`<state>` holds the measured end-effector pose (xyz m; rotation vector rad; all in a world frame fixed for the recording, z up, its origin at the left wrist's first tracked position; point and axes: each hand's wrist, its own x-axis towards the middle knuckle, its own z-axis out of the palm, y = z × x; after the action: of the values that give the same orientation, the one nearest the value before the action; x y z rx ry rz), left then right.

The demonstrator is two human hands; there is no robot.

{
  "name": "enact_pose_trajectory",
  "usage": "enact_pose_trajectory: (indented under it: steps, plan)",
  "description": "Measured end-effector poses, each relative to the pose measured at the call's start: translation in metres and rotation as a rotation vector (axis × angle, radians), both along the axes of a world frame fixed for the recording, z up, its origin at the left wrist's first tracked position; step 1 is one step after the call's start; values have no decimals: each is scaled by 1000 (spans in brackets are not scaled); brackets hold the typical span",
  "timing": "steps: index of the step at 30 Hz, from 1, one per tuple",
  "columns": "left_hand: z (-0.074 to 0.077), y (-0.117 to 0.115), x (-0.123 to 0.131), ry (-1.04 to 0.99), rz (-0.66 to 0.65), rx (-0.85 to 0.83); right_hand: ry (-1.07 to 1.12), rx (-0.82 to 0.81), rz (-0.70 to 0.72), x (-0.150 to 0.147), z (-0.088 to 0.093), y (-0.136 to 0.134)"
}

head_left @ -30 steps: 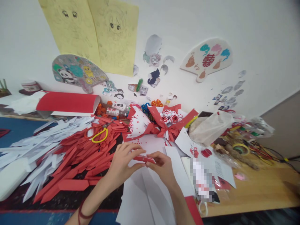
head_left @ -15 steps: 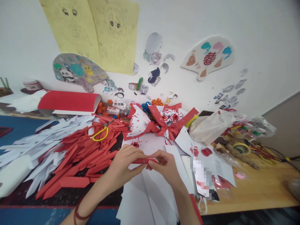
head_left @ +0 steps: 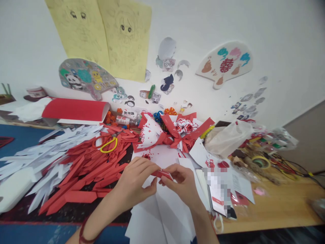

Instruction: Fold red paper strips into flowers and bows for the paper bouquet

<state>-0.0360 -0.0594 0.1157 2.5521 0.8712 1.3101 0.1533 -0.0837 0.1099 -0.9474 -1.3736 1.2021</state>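
A small folded red paper piece (head_left: 164, 174) with a white edge is held between both hands above white sheets (head_left: 152, 210). My left hand (head_left: 138, 178) pinches its left end with the fingers, the thumb lower and partly apart. My right hand (head_left: 181, 183) grips its right end between thumb and fingers. To the left lies a pile of folded red strips (head_left: 86, 169), with white strips (head_left: 50, 149) beyond it. Yellow-handled scissors (head_left: 109, 145) rest on the red pile.
Red and white paper bouquets (head_left: 181, 130) stand against the wall. A phone (head_left: 219, 196), a white bag (head_left: 228, 137) and yellow tape (head_left: 261, 162) lie to the right. A white case-like object (head_left: 15, 189) sits at the far left.
The left thumb has moved down, away from the red piece. The piece now tilts down to the right, and more of its right part shows.
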Motion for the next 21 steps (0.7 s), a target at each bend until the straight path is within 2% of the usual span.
enact_pose_trajectory:
  steps: [7,21]
  plan:
    - [4,-4,8,-6,73,41,-7,28,-37,-4,2,0]
    - [7,-2,9,-8,84,63,74,16,-27,-4,1,3]
